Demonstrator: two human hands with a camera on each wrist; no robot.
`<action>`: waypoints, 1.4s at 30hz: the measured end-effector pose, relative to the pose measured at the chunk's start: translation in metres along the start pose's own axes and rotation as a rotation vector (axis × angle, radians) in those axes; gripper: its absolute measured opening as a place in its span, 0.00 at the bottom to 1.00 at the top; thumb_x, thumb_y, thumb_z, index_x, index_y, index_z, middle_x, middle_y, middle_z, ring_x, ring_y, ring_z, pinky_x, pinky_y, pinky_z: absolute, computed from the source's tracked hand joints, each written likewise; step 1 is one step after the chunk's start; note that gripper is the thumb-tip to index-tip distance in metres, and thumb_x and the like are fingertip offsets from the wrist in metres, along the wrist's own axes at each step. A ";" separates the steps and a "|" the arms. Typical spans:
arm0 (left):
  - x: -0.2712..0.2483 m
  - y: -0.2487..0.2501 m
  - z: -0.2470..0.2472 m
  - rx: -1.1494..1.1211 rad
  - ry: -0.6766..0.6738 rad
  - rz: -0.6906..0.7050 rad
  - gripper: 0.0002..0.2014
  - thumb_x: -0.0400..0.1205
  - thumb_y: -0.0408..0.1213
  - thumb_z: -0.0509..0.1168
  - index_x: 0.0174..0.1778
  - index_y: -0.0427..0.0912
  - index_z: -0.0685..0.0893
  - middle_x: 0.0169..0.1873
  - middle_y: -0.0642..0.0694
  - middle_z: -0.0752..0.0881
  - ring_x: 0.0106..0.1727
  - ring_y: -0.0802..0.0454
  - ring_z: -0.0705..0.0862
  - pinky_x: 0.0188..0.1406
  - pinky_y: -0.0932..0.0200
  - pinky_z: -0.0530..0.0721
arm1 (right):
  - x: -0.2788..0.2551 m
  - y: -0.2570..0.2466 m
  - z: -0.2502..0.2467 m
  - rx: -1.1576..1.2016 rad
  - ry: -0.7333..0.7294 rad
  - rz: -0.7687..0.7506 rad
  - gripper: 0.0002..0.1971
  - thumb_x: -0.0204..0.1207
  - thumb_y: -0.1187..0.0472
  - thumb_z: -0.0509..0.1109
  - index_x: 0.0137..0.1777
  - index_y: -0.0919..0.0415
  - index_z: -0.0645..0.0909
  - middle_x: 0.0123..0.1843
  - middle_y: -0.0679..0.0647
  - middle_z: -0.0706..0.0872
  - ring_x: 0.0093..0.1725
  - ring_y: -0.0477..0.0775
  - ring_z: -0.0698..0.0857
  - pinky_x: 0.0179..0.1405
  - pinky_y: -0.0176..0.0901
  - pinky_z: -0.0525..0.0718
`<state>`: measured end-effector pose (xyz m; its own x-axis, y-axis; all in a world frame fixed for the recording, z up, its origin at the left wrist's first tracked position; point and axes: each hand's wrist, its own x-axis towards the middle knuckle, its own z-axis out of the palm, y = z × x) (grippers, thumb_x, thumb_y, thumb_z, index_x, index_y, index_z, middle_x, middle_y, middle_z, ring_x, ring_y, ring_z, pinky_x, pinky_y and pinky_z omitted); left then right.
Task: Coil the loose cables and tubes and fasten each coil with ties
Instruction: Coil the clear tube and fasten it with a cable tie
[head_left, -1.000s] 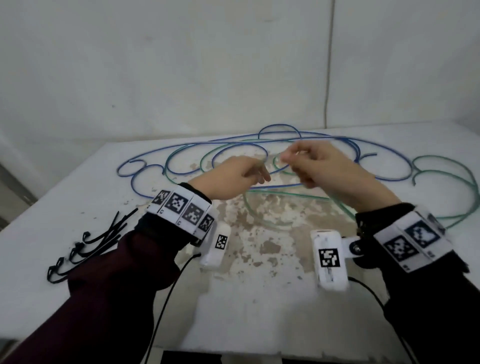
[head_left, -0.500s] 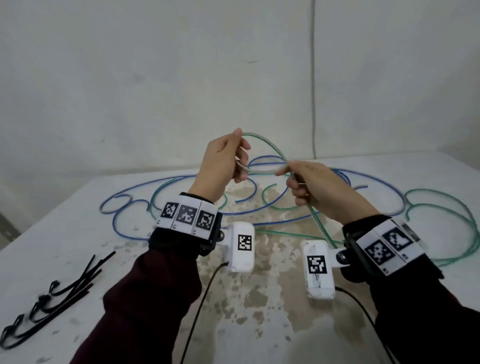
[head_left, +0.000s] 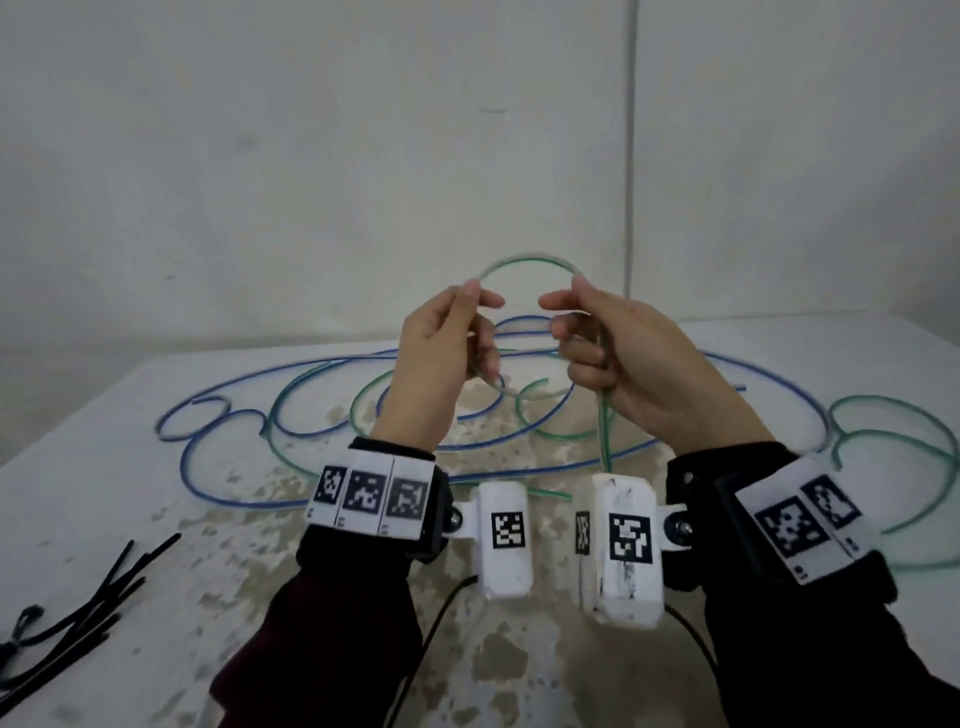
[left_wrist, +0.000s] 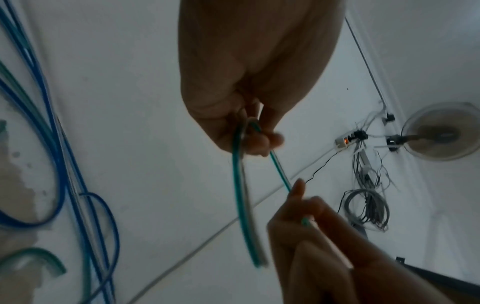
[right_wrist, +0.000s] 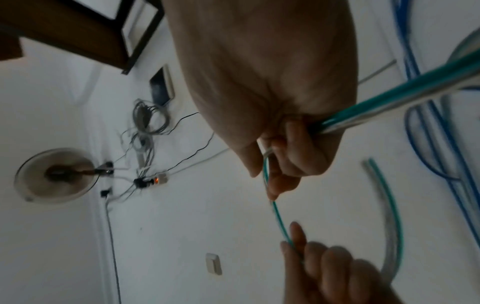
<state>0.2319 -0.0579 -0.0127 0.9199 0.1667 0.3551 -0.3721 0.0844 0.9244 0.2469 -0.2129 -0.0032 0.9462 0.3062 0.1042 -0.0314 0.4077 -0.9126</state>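
Lifting clear of the white tabletop (head_left: 104, 519), both hands now grasp the thin green-striped clear tube (head_left: 524, 260): left hand (head_left: 441, 358) and right hand (head_left: 623, 364) arch a first loop at twelve o'clock; coiling is just beginning.

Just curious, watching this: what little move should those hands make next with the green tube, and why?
Probably bring the right hand across to the left hand, closing the raised arc of green tube into a first loop. Most of it is uncoiled on the table.
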 end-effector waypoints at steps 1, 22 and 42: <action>0.002 0.002 -0.001 -0.044 0.004 0.010 0.15 0.89 0.38 0.53 0.41 0.37 0.79 0.20 0.51 0.69 0.16 0.56 0.67 0.16 0.65 0.67 | -0.001 -0.001 -0.002 -0.108 0.004 -0.020 0.12 0.84 0.59 0.62 0.45 0.64 0.82 0.28 0.51 0.76 0.19 0.41 0.62 0.14 0.29 0.59; -0.005 0.025 -0.006 0.125 -0.115 0.104 0.16 0.89 0.38 0.54 0.37 0.42 0.81 0.33 0.48 0.78 0.32 0.55 0.75 0.32 0.61 0.75 | -0.013 -0.005 0.017 -0.162 0.012 -0.117 0.09 0.83 0.66 0.62 0.40 0.62 0.74 0.37 0.56 0.85 0.18 0.41 0.60 0.14 0.29 0.60; -0.009 0.030 -0.032 0.362 -0.329 -0.043 0.15 0.85 0.40 0.61 0.33 0.39 0.73 0.16 0.55 0.67 0.16 0.56 0.67 0.21 0.63 0.70 | -0.020 -0.011 0.025 -0.442 -0.073 0.029 0.27 0.74 0.32 0.56 0.46 0.57 0.79 0.39 0.55 0.86 0.18 0.45 0.57 0.15 0.32 0.57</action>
<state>0.2084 -0.0254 0.0077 0.9458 -0.1532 0.2865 -0.3191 -0.2721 0.9078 0.2203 -0.2019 0.0149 0.9214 0.3781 0.0894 0.0979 -0.0034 -0.9952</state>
